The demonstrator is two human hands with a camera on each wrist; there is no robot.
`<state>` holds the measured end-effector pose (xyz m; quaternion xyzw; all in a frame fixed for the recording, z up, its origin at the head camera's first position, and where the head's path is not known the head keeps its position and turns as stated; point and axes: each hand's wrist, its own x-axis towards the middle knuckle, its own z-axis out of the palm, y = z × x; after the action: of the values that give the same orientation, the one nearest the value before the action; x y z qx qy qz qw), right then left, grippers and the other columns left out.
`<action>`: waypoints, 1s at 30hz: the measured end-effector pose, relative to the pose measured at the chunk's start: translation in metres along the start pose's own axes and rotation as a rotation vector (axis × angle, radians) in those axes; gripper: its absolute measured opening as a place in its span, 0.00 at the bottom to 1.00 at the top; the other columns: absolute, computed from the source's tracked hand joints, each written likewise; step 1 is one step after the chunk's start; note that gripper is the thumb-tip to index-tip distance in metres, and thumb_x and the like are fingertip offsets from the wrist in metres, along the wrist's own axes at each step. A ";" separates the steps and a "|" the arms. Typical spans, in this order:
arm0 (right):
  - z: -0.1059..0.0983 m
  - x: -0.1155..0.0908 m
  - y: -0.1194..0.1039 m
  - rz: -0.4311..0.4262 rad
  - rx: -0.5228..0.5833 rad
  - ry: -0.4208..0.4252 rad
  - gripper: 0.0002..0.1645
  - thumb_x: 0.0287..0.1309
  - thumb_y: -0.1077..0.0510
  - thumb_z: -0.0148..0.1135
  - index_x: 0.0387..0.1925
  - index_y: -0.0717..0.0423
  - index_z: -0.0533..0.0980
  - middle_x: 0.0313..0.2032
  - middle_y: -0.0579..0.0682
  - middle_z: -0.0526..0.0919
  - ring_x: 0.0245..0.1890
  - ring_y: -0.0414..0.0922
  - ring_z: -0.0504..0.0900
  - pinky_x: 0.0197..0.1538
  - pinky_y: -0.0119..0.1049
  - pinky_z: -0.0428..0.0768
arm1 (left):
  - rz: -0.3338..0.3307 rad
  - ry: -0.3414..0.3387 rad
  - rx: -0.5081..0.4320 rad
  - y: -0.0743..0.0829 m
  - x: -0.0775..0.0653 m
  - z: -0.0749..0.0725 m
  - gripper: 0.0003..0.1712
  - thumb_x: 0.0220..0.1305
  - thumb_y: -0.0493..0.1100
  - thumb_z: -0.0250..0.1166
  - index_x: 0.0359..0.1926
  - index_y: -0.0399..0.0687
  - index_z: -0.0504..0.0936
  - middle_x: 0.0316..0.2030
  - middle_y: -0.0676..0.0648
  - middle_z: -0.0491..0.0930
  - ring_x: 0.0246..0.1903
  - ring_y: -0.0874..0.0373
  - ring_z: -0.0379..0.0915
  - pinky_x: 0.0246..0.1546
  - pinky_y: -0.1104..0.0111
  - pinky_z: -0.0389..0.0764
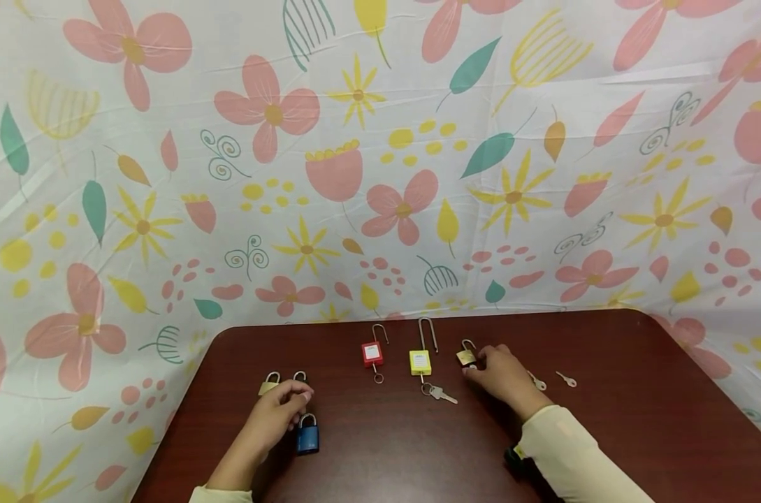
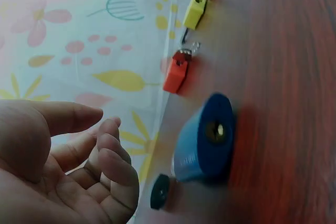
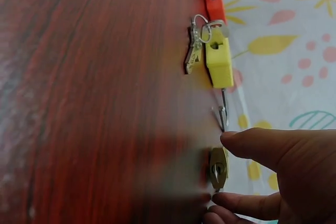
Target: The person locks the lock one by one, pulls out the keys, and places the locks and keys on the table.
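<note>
My left hand (image 1: 278, 412), fingers loosely curled and holding nothing, hovers over a group of padlocks. Just below it stands a blue padlock (image 1: 307, 439) with its shackle closed; a brass padlock (image 1: 268, 386) is partly covered by the hand. The shackle of another padlock (image 1: 300, 376) pokes up behind the fingers, its body hidden; the left wrist view has a dark green padlock (image 2: 160, 191). At the right, my right hand (image 1: 504, 376) is at a small brass padlock (image 1: 466, 358) with a raised shackle. Its extended thumb (image 3: 233, 141) and fingers lie on either side of that padlock.
A red lockout padlock (image 1: 372, 353) and a yellow one (image 1: 421, 362) lie mid-table with open shackles; a key (image 1: 443, 395) hangs from the yellow one's ring. Loose keys (image 1: 567, 379) lie right of my right hand. A flowered cloth (image 1: 380, 175) hangs behind the table (image 1: 405, 447).
</note>
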<state>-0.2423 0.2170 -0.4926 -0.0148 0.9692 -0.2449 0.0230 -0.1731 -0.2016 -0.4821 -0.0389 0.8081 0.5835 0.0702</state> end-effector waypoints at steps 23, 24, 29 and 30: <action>0.006 0.013 -0.004 0.000 -0.024 0.046 0.19 0.58 0.52 0.67 0.37 0.66 0.75 0.38 0.61 0.76 0.35 0.53 0.79 0.45 0.52 0.79 | 0.081 -0.073 -0.032 0.029 0.004 0.031 0.14 0.71 0.42 0.62 0.50 0.36 0.81 0.28 0.48 0.76 0.25 0.61 0.69 0.25 0.70 0.74; 0.006 0.014 -0.003 0.001 -0.012 0.040 0.19 0.59 0.52 0.67 0.38 0.66 0.76 0.39 0.61 0.77 0.36 0.53 0.79 0.46 0.52 0.79 | 0.083 -0.079 -0.034 0.029 0.004 0.033 0.14 0.71 0.42 0.62 0.50 0.36 0.81 0.28 0.48 0.76 0.25 0.61 0.69 0.25 0.70 0.74; 0.004 0.013 0.001 0.018 0.074 0.013 0.21 0.62 0.50 0.65 0.41 0.66 0.77 0.40 0.60 0.81 0.37 0.51 0.79 0.48 0.52 0.79 | 0.100 -0.109 -0.037 0.032 0.005 0.041 0.15 0.72 0.42 0.61 0.50 0.35 0.80 0.29 0.47 0.76 0.26 0.60 0.70 0.26 0.71 0.74; 0.003 0.013 0.001 0.022 0.100 0.008 0.21 0.62 0.50 0.65 0.42 0.66 0.77 0.39 0.59 0.81 0.37 0.51 0.79 0.47 0.51 0.79 | 0.104 -0.114 -0.040 0.033 0.006 0.042 0.15 0.72 0.42 0.61 0.50 0.35 0.80 0.29 0.47 0.76 0.26 0.60 0.70 0.26 0.72 0.74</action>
<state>-0.2547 0.2158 -0.4956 -0.0022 0.9560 -0.2926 0.0225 -0.1805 -0.1508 -0.4649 0.0351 0.7919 0.6037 0.0851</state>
